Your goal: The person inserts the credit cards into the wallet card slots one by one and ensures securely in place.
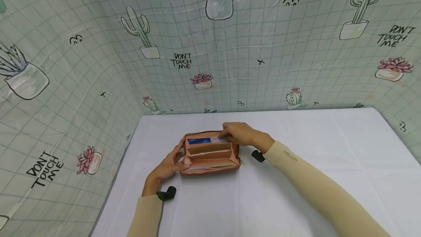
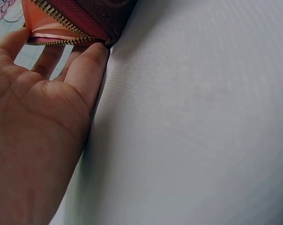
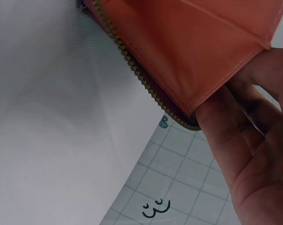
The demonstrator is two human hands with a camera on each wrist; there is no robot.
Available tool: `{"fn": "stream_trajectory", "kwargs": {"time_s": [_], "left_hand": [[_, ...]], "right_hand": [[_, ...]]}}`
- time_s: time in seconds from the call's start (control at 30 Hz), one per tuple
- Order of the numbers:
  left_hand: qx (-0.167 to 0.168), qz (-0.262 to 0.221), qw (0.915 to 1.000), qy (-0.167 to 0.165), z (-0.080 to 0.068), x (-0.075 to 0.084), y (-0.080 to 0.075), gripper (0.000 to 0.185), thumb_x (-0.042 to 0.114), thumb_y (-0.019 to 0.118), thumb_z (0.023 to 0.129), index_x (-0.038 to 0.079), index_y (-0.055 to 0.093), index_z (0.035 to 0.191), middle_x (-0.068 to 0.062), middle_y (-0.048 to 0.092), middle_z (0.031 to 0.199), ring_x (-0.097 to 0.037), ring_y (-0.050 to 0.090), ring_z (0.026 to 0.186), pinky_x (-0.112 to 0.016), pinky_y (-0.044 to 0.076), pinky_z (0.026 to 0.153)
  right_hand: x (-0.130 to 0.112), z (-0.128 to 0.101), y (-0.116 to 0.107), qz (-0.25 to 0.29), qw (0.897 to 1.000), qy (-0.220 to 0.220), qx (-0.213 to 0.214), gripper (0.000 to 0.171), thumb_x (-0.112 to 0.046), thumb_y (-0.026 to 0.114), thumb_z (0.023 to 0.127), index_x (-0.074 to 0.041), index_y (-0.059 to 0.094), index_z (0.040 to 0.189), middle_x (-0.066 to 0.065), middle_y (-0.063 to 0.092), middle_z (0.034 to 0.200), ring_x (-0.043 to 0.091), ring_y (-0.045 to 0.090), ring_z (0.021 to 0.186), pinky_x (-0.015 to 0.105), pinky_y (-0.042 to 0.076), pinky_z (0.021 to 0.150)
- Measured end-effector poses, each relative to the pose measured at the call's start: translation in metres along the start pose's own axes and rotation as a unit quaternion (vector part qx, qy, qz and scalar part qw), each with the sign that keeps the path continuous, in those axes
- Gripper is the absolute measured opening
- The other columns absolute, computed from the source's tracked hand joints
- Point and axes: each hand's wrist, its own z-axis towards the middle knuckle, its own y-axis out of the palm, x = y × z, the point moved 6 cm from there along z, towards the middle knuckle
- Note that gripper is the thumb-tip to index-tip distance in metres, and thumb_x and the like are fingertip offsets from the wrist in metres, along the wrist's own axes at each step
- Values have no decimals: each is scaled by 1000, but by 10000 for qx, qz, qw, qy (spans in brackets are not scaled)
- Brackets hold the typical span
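Observation:
A pink-brown zip wallet (image 1: 210, 153) lies unzipped and spread on the white table, its compartments facing up. A blue card (image 1: 198, 141) and a whitish card (image 1: 215, 139) sit in slots along its far panel. My left hand (image 1: 169, 164) grips the wallet's left end, thumb at the near corner and fingers farther back. In the left wrist view the thumb meets the brass zipper (image 2: 61, 21). My right hand (image 1: 241, 133) holds the far right edge, one digit reaching inside by the whitish card. Other fingers (image 3: 225, 136) lie behind the orange side gusset (image 3: 188, 51).
A white-covered table (image 1: 296, 178) spreads around the wallet. Behind it and to the left hangs a grid-patterned cloth (image 1: 256, 39) with cactus drawings. A black wrist device (image 1: 167, 193) sits on the left wrist, another black device (image 1: 258, 155) by the right.

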Motion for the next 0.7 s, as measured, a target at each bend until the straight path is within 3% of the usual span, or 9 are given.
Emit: {"fn": "stream_trajectory", "kwargs": {"time_s": [0.1, 0.33, 0.53, 0.7], "left_hand": [[17, 36, 10000, -7, 0, 0, 0, 111, 13, 81, 95, 21, 2, 172, -12, -2, 178, -41, 32, 149, -21, 36, 116], [4, 95, 10000, -23, 0, 1, 2, 109, 12, 78, 96, 21, 1, 172, -11, -6, 178, -42, 29, 151, -53, 25, 124], [37, 94, 9999, 6, -1, 2, 2, 109, 10, 78, 95, 19, 1, 172, -12, -7, 178, -43, 29, 152, -53, 25, 124], [41, 116, 9999, -5, -1, 2, 1, 110, 10, 79, 95, 19, 2, 172, -12, -5, 178, -42, 31, 150, -50, 28, 124]], "right_hand": [[1, 1, -1, 109, 9999, -11, -62, 24, -9, 74, 99, -5, 80, 122, -2, 57, 91, 8, 54, 81, 26, 46, 72], [0, 1, -1, 178, 9995, 69, -242, 25, -9, 74, 99, -5, 79, 123, -2, 59, 93, 10, 57, 86, 28, 49, 75], [-3, 4, -1, 205, 9984, 197, -485, 27, -8, 71, 101, -5, 77, 127, 0, 59, 96, 11, 53, 83, 27, 44, 72], [-4, 6, 0, 236, 9965, 435, -675, 29, -9, 68, 103, -6, 76, 130, 2, 61, 103, 14, 63, 96, 30, 50, 78]]}}
